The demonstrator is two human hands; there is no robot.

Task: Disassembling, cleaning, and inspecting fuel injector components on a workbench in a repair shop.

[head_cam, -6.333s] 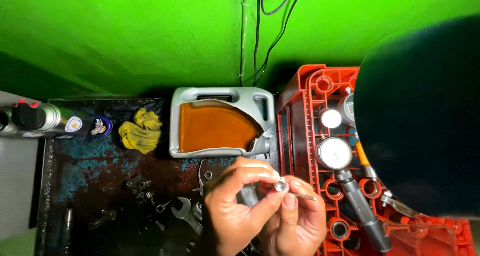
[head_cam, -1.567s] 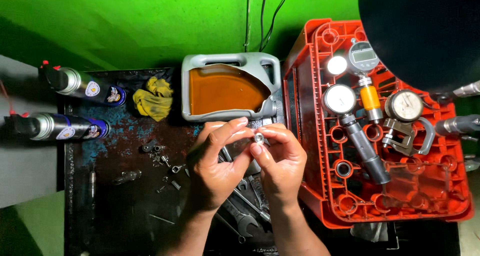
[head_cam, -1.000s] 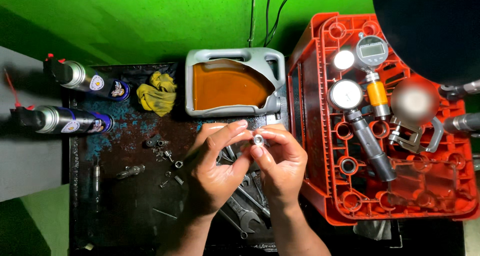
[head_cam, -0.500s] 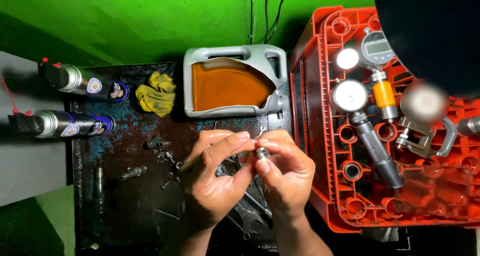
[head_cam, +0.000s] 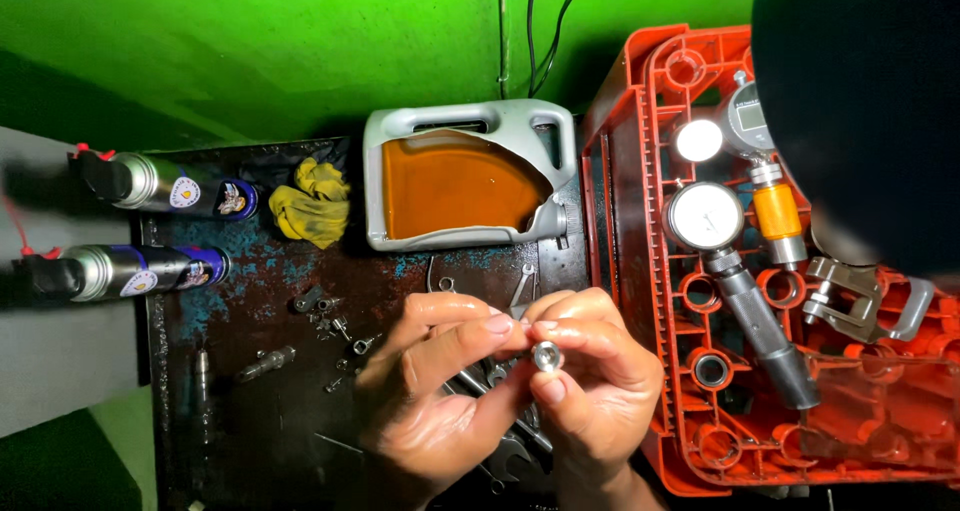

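Observation:
Both hands meet over a dark, stained metal tray (head_cam: 250, 411). My right hand (head_cam: 600, 391) pinches a small round silver metal part (head_cam: 546, 355) between thumb and fingers. My left hand (head_cam: 430, 401) curls in from the left, its fingertips touching the same part. Spanners and other tools (head_cam: 500, 441) lie under the hands, partly hidden by them. Small bolts and fittings (head_cam: 330, 316) are scattered on the tray left of my left hand.
A cut-open grey jug holding amber oil (head_cam: 460, 186) sits behind the hands. A red plastic crate (head_cam: 640, 271) with dial gauges (head_cam: 705, 216) stands right. Two spray cans (head_cam: 150, 186) and a yellow rag (head_cam: 312, 203) lie left. A large dark object (head_cam: 860, 111) blocks the upper right.
The view drifted slightly over the bench. Both hands stay together on the small silver part, turning it a little between the fingertips.

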